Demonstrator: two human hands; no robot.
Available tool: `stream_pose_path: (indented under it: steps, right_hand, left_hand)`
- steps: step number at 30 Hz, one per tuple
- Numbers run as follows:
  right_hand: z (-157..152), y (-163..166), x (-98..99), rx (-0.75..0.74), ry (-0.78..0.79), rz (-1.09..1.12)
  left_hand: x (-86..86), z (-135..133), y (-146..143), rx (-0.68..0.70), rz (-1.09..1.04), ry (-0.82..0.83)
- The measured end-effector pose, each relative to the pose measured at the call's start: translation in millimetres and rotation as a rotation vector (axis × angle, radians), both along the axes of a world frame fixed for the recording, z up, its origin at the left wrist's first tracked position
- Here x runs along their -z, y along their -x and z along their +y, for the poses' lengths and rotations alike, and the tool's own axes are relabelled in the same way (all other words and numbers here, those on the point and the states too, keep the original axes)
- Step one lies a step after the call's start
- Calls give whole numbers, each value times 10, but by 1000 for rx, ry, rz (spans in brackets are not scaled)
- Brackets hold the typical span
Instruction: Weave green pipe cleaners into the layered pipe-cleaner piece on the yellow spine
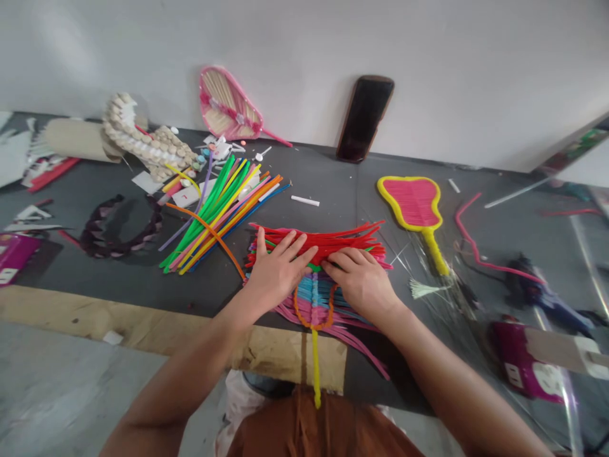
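A woven piece of pipe cleaners (318, 298) lies in front of me on the dark mat, with red strands (333, 240) across its top, pink and blue rows below, an orange loop and a yellow stem hanging toward me. My left hand (278, 270) lies flat on its left part, fingers stretched out over the red strands. My right hand (359, 276) rests on the right part, fingers curled and pressing at the middle of the red row.
A loose bundle of coloured pipe cleaners (223, 212) lies to the left. A pink and yellow fan (416, 206) lies to the right, another pink fan (228, 108) and a phone (364, 117) lean on the wall. A glue gun (547, 295) sits far right.
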State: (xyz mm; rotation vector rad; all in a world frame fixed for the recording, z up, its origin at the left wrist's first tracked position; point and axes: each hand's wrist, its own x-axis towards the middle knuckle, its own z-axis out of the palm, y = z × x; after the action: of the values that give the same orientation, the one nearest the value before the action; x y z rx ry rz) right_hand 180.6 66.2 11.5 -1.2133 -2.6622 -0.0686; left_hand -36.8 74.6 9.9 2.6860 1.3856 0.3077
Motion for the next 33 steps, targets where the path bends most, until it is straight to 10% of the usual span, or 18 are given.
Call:
stream_pose_path:
  steps: [18, 33]
  right_hand:
    - [-53, 109, -160, 13, 124, 2]
    - [-141, -1, 77, 2, 191, 0]
  left_hand:
    - [-66, -120, 84, 130, 200, 56]
    - [-67, -138, 126, 141, 149, 32]
